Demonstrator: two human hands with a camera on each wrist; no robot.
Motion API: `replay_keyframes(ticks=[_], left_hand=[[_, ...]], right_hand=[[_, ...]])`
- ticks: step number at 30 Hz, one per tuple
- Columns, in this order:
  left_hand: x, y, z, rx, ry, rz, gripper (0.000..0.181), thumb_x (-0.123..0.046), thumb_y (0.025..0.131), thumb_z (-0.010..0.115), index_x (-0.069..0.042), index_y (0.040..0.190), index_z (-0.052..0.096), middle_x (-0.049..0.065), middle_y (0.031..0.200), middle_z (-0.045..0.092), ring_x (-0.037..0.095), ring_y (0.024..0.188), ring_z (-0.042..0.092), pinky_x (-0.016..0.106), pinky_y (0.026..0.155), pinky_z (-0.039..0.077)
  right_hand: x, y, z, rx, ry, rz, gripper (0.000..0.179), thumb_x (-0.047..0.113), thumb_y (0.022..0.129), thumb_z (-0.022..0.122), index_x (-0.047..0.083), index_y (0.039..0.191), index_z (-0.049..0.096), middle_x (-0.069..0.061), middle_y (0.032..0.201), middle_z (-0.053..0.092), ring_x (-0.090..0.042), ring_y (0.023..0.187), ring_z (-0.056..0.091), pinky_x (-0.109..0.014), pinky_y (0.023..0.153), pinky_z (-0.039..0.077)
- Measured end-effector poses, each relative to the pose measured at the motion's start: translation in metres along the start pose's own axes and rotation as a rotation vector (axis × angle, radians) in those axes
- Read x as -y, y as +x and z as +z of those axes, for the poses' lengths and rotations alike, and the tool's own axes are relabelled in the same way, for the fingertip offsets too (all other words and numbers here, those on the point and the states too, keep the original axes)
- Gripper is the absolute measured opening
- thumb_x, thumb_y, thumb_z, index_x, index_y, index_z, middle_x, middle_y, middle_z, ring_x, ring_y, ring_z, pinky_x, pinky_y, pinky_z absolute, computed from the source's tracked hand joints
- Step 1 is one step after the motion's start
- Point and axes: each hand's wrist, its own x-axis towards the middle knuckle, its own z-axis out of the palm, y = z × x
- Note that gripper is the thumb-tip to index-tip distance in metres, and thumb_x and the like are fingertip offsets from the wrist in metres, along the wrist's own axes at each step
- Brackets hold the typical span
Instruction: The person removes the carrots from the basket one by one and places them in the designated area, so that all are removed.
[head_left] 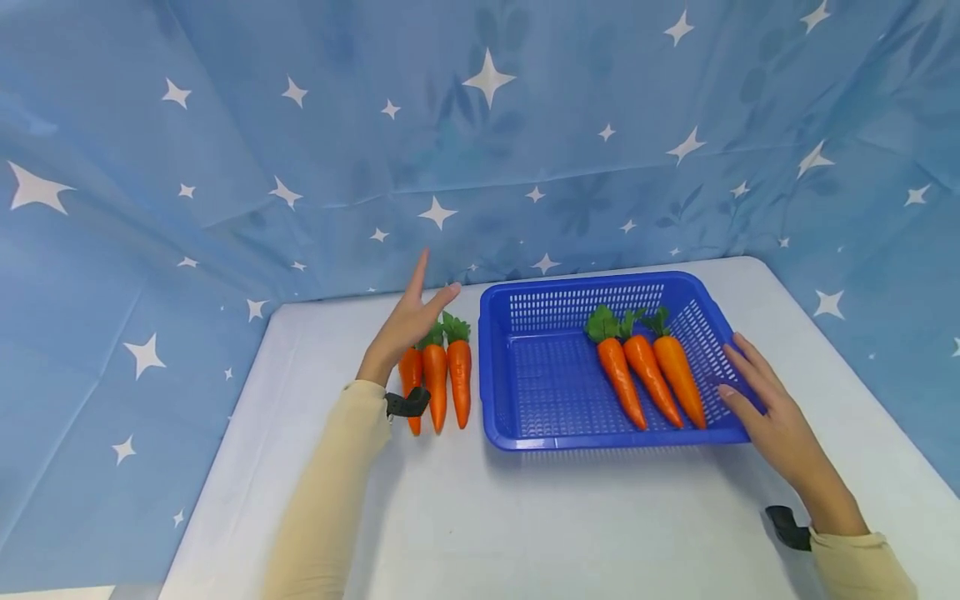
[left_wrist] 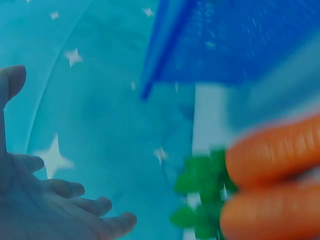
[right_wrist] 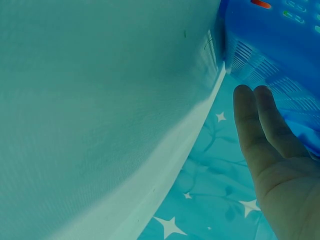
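Observation:
A blue plastic basket (head_left: 517, 442) stands on the white table, and three orange carrots (head_left: 651, 379) with green tops lie in its right half. Left of the basket, three more carrots (head_left: 459, 383) lie side by side, the leftmost partly hidden by my left wrist. Fingers spread and holding nothing, my left hand (head_left: 405, 325) hovers over the leafy ends; the left wrist view shows this hand (left_wrist: 50, 205) apart from the carrots (left_wrist: 275, 150). At the basket's right rim is my right hand (head_left: 772, 425), its fingers (right_wrist: 250, 120) extended along the outer wall. Whether it touches the rim I cannot tell.
A white cloth covers the table (head_left: 450, 517). Behind it and at both sides hangs a blue curtain (head_left: 337, 150) with white stars. Each wrist wears a black strap (head_left: 407, 403).

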Motion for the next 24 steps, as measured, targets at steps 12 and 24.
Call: replay_keyframes(ticks=[12,24], left_hand=[[-0.049,0.017,0.039,0.045,-0.147,0.066,0.086,-0.059,0.091,0.056,-0.047,0.153,-0.002,-0.014,0.163,0.002,0.022,0.148,0.018,0.051,0.116,0.024],[-0.089,0.000,0.062,0.110,-0.185,0.129,0.079,-0.043,0.099,0.052,-0.035,0.157,0.000,-0.004,0.164,0.005,0.023,0.148,0.019,0.046,0.117,0.023]], right_hand=[[0.000,-0.001,0.000,0.006,-0.004,0.001,0.061,0.027,0.103,0.046,0.025,0.157,0.018,0.009,0.164,0.001,-0.026,0.150,-0.003,-0.075,0.105,0.005],[0.000,0.000,0.001,-0.002,-0.008,-0.004,0.061,0.027,0.103,0.047,0.026,0.157,0.019,0.010,0.164,0.001,-0.025,0.150,-0.002,-0.077,0.103,0.008]])
